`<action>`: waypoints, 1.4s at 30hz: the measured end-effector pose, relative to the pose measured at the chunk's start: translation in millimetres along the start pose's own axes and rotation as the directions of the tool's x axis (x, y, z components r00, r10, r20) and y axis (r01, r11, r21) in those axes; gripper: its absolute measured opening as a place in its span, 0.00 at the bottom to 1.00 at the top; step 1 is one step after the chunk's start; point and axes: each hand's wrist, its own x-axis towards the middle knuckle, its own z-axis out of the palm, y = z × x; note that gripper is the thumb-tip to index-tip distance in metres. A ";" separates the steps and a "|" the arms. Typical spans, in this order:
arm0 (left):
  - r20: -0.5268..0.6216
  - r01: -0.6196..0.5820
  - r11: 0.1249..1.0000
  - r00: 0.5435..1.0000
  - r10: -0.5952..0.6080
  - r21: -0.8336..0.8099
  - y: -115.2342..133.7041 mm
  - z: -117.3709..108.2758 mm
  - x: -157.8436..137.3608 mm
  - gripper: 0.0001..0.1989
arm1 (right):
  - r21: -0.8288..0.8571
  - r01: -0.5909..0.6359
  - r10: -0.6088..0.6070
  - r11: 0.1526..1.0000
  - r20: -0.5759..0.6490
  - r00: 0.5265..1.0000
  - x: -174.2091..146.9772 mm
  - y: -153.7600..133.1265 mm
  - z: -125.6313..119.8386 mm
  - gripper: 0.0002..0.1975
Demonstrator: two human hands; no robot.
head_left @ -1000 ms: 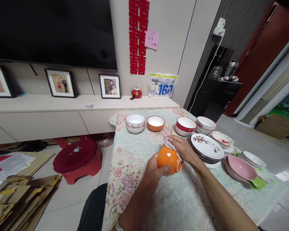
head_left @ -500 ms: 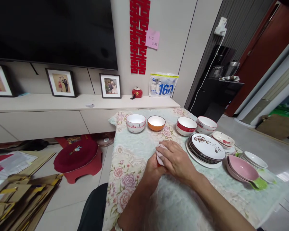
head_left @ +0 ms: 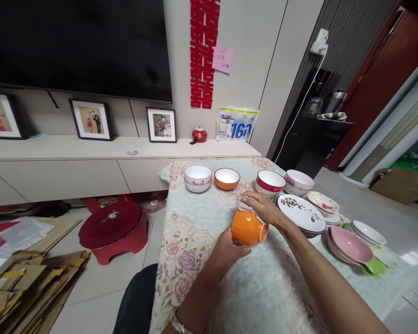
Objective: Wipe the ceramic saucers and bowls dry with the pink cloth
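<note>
An orange bowl (head_left: 247, 229) is tilted on its side above the table, its foot ring facing right. My left hand (head_left: 228, 253) grips it from the lower left, the thumb along its underside. Over its upper edge, my right hand (head_left: 263, 206) presses a pale cloth (head_left: 245, 204) against the bowl. The inside of the bowl is turned away from me. Beyond my hands stand another orange bowl (head_left: 227, 179) with a white inside and a white bowl (head_left: 198, 178) with a red rim.
The table (head_left: 191, 222) has a floral cloth. On its right are red-and-white bowls (head_left: 271, 182), stacked brown-patterned plates (head_left: 301, 212), pink leaf-shaped dishes (head_left: 351, 243) and small white dishes (head_left: 369, 231). A red stool (head_left: 111, 227) and flattened cardboard (head_left: 38, 292) lie left.
The bowl, mostly covered by my hands before, has been turned so its orange outside shows. My right hand has moved right and up with the cloth; my left hand has shifted lower on it.
</note>
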 end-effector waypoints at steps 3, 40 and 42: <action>-0.024 -0.041 0.989 0.999 0.038 -0.142 -7.7 2.9 4.1 0.28 | -0.009 -0.044 0.043 0.999 -0.052 0.998 -0.1 11.8 -3.0 0.17; 0.073 -0.112 0.991 0.992 0.106 0.080 19.6 12.9 -5.2 0.16 | -0.388 0.281 -0.243 0.878 0.146 0.959 -28.1 -39.0 9.4 0.13; 0.037 -0.087 0.985 0.996 0.083 0.152 15.9 9.2 -4.7 0.17 | -0.304 0.211 -0.174 0.929 0.142 0.974 -19.4 -27.2 -0.4 0.14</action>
